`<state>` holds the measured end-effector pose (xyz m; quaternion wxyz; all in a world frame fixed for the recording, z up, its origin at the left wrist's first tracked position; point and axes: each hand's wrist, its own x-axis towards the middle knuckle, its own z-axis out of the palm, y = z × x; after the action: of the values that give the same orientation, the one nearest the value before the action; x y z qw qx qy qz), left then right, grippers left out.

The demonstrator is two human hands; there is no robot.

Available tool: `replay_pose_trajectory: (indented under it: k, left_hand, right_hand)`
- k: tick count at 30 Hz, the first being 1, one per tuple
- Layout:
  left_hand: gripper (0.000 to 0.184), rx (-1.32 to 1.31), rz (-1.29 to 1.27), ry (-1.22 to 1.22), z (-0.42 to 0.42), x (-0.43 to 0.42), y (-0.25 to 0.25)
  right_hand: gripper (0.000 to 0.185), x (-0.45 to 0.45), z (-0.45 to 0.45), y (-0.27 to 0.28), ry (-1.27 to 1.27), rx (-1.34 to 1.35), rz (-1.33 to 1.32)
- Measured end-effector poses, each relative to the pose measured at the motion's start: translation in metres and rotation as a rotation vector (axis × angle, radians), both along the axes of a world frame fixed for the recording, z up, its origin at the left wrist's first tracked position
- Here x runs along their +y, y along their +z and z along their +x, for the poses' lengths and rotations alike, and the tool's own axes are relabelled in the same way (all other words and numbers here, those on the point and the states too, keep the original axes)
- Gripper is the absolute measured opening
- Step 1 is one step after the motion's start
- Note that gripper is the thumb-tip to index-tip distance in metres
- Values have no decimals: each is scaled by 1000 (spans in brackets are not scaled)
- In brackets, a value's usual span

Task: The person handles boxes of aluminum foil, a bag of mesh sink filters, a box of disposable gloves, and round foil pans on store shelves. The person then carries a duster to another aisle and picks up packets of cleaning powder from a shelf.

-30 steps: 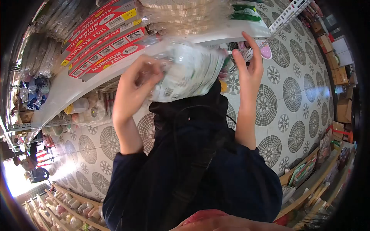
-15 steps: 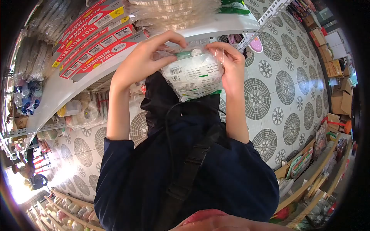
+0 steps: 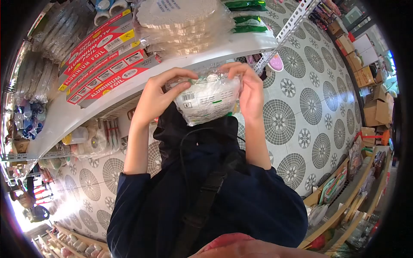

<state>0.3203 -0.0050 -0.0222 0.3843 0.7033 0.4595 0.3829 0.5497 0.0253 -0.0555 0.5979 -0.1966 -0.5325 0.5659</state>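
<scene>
- Pinching the clear plastic bag [image 3: 211, 103] near its top edge, your left hand [image 3: 160, 92] has thumb and fingers on the left corner.
- Your right hand [image 3: 251, 92] grasps the opposite upper corner, its fingers bent over the plastic.
- You have the bag between both hands, in front of your body and just below the front edge of the white shelf [image 3: 254, 43]; a barcode and small print face you.
- On that shelf, to your left, lie stacked red foil boxes [image 3: 101, 77].
- Beside them sits a pile of lacy paper doilies [image 3: 172, 15] in plastic, then green packets [image 3: 249, 25] near the metal post [image 3: 294, 26].
- Beyond your right arm spreads the patterned floor [image 3: 279, 122], with cardboard boxes [image 3: 378, 107] well apart from you.
</scene>
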Motion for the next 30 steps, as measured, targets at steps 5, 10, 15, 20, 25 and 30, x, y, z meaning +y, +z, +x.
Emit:
replay_pose_trajectory:
  k: [5,10,15,20,25,30]
  left_hand:
    - [32,-80,87,117,22,-17,15]
    - [37,-67,251,93,16,-17,3]
    - [43,-235,29,9,30,-25,15]
    - [28,-290,27,159,33,-16,5]
    - [32,-237,78,123,27,-16,28]
    - [30,-292,189,65,25,-9,48]
  right_hand:
    - [38,-12,-1,13,-107,-480,89]
    - [20,-19,11,26,-2,-576,37]
    - [21,-14,19,24,34,-400,16]
    - [25,-9,23,36,145,-473,12]
    - [31,-3,30,54,223,-553,84]
    - [38,-3,25,64,160,-442,122]
